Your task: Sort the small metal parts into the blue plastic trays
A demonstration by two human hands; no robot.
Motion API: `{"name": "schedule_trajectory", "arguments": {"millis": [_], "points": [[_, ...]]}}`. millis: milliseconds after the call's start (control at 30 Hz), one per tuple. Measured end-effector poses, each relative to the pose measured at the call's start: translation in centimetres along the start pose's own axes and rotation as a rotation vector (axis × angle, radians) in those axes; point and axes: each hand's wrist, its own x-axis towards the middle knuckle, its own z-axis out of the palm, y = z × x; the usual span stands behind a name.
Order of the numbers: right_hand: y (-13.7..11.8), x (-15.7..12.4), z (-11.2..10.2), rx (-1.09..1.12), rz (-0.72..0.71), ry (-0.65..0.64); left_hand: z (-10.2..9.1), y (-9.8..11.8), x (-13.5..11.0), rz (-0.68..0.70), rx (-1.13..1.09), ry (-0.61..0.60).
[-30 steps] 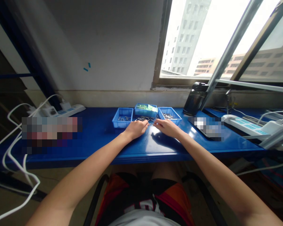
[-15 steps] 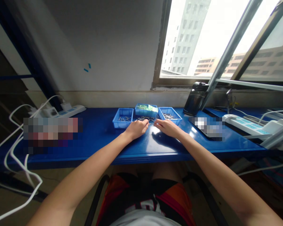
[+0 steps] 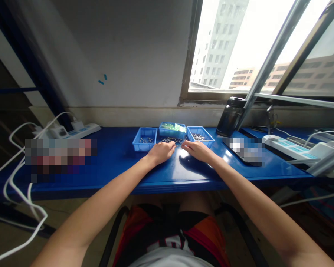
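Observation:
My left hand point(image 3: 161, 151) and my right hand point(image 3: 197, 150) face each other low over the table, fingertips pinched. A thin, shiny metal pin-like piece point(image 3: 178, 146) spans the small gap, each end held by one hand; its exact kind is too small to tell. Just behind the hands lies a pile of slim metal pieces point(image 3: 171, 140). The left blue bin point(image 3: 144, 147) has a few similar pieces in it, and the right blue bin point(image 3: 209, 142) contains more. Between them at the back stands a third blue bin point(image 3: 164, 132) with a green, glossy packet point(image 3: 177, 127) in it.
A black flask point(image 3: 230, 116) stands by the window on the blue table point(image 3: 114, 163). Right of my hand lies a dark flat object point(image 3: 228, 145), partly blurred out. Power strips point(image 3: 291, 146) with white cables sit at both sides. A pixelated patch hides things at left.
Hardly anything differs. Both hands keep the same pinch on the thin metal piece, and the whole view has shifted very slightly.

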Motion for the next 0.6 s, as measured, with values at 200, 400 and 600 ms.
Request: {"name": "schedule_trajectory", "arguments": {"millis": [200,400,600], "points": [[-0.08,0.02,0.15,0.009,0.010,-0.021,0.25,-0.20,0.01,0.020,-0.020,0.013],[-0.20,0.06,0.00,0.067,0.011,0.111,0.06,0.00,0.00,-0.029,-0.013,-0.024],[-0.49,-0.11,-0.19,0.082,-0.138,0.028,-0.04,0.04,0.11,-0.071,-0.035,-0.107]]}}
